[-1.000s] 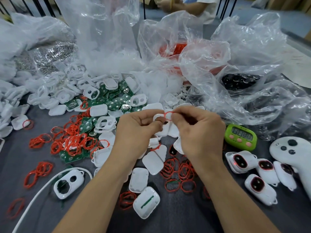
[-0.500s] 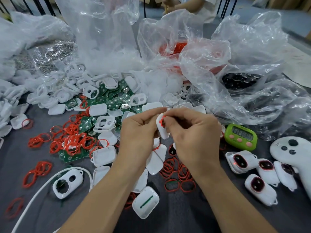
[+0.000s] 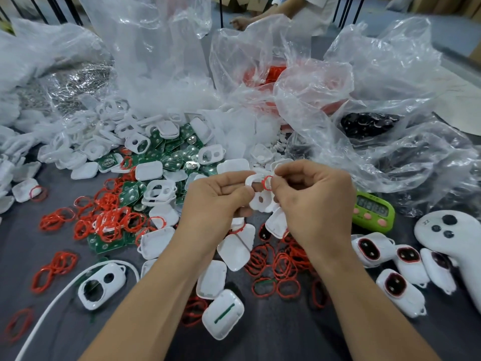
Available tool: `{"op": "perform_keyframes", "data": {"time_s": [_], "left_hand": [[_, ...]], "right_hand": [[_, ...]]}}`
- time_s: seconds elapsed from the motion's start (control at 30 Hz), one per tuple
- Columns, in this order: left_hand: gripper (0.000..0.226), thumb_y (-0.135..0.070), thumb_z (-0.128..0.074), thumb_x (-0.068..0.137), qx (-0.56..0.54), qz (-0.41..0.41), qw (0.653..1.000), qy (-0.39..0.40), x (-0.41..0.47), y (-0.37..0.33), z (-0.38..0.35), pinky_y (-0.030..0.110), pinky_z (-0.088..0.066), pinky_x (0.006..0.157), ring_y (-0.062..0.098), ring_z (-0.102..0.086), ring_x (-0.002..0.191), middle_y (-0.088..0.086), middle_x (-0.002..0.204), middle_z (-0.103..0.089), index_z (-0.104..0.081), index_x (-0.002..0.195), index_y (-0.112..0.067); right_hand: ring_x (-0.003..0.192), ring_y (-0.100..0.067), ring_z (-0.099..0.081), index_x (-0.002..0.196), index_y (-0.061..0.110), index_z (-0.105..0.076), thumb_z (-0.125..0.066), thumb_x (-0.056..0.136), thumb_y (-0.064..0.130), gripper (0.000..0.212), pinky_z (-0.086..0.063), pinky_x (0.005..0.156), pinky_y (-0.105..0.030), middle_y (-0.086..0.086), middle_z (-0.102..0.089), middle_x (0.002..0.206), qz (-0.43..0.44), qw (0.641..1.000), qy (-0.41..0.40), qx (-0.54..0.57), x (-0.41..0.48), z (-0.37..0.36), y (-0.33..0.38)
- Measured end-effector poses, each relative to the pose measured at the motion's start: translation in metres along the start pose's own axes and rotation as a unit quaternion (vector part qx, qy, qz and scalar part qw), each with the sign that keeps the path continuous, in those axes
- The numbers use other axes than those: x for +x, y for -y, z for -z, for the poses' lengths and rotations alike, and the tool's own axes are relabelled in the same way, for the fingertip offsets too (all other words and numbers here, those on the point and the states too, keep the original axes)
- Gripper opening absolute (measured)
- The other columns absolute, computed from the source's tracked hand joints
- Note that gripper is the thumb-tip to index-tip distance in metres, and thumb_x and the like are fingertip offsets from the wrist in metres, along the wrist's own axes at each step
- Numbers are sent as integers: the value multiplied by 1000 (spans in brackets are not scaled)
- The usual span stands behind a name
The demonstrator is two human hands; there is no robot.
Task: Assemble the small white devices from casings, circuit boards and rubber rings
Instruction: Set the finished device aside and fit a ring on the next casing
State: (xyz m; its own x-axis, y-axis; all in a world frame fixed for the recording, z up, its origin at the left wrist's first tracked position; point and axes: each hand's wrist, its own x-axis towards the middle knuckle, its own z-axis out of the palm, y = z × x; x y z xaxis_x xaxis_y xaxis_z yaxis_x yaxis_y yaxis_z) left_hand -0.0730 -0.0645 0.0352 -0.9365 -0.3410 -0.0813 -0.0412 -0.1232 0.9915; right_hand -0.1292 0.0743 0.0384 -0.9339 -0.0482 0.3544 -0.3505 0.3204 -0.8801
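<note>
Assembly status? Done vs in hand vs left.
Done: four closed devices with red-rimmed dark windows lie at the right. In hand: the left hand holds a white casing, and the right hand pinches a red ring at it. Left: heaps of loose casings, green circuit boards and spare rings, so most looks undone.

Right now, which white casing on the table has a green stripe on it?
The white casing lying nearest the camera, at bottom centre; the casings right beside it are plain white.

glossy white plastic casing (image 3: 260, 201), red rubber ring (image 3: 267, 182), crinkled clear plastic bags (image 3: 377, 82)
</note>
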Motion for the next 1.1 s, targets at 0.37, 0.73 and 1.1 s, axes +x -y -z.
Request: {"op": "perform_keyframes", "data": {"time_s": [0.37,0.73,1.1], "left_hand": [[27,-3,-70,93,2,20,1000,21,-4,-7,3,17,-54,61,9,-65,65,7,84,-80,-83,93,-26],[25,-1,-69,92,-19,21,999,19,-5,-7,2,16,-55,63,11,-75,73,8,87,-80,-83,95,-21],[20,-13,-77,84,-55,50,997,32,-2,-1,5,23,-59,72,20,-76,84,14,96,-80,-82,104,-14]], "right_hand": [[62,-7,-68,77,24,-79,-82,83,15,11,-52,60,-25,11,-73,67,118,986,23,-112,-7,2,3],[64,-1,-68,75,26,-77,-81,80,15,12,-51,60,-16,24,-71,84,109,990,5,-93,-8,-1,5],[61,0,-67,72,24,-75,-84,81,18,14,-49,55,-14,20,-71,73,115,989,23,-91,-6,1,3]]}}
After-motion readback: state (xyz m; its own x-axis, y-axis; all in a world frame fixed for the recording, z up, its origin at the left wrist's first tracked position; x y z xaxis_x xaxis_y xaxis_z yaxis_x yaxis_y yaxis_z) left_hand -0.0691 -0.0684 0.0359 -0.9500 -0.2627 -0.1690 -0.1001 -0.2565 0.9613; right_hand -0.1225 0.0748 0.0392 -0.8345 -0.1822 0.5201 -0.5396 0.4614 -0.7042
